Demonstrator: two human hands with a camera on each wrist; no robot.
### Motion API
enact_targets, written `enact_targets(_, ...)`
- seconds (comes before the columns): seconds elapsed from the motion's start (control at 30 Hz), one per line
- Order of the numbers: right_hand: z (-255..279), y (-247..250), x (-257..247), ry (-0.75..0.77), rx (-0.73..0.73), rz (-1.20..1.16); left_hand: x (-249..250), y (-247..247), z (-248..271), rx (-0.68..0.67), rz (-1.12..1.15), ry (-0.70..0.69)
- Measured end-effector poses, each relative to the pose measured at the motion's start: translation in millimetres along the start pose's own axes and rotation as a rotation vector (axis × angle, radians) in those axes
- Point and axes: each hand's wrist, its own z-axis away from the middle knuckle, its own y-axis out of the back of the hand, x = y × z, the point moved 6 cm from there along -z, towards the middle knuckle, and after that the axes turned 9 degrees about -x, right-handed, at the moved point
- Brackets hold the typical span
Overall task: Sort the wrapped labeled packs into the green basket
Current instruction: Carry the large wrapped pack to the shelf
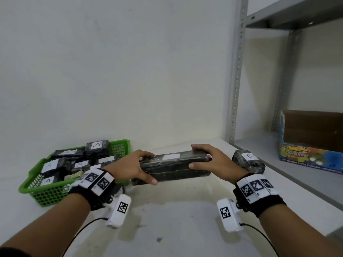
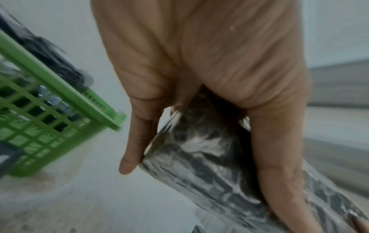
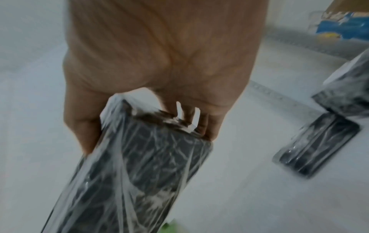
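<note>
A long black pack in clear wrap [image 1: 172, 166], with a white label on top whose letter I cannot read, is held level between both hands just right of the green basket [image 1: 55, 190]. My left hand [image 1: 138, 166] grips its left end, thumb in front and fingers behind. My right hand [image 1: 207, 158] grips the right end the same way. The wrist views show the left hand [image 2: 199, 63] and the right hand [image 3: 159, 55] curled round the long pack [image 2: 209, 165] [image 3: 139, 173]. The basket [image 2: 49, 110] holds several packs marked A [image 1: 97, 145].
A black pack marked B [image 1: 248, 161] lies on the white table right of my right hand. Another flat wrapped pack [image 3: 317, 145] lies near it. A metal shelf unit [image 1: 289, 153] with a printed cardboard box [image 1: 311, 141] stands at the right. A wall runs behind.
</note>
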Motion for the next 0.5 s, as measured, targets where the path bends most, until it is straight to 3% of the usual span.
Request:
enact_targets(0.1, -10.7, -24.9, -9.0, 0.037, 0.068, -0.099, -16.3, 14.7, 29.5, 0.079, 0.132, -0.014)
enact_targets(0.27, -37.1, -83.6, -38.3, 0.092, 0.031, -0.217, -57.1, 39.4, 86.4, 0.235, 0.226, -0.001)
enact_targets(0.43, -60.7, -145.1, -59.9, 0.111, 0.004, -0.33, -108.5, 58.8, 149.8, 0.617, 0.501, -0.03)
enact_targets(0.5, -67.2, -169.6, -67.8, 0.11, -0.034, -0.409, -118.2, 54.1, 166.7, 0.598, 0.557, -0.07)
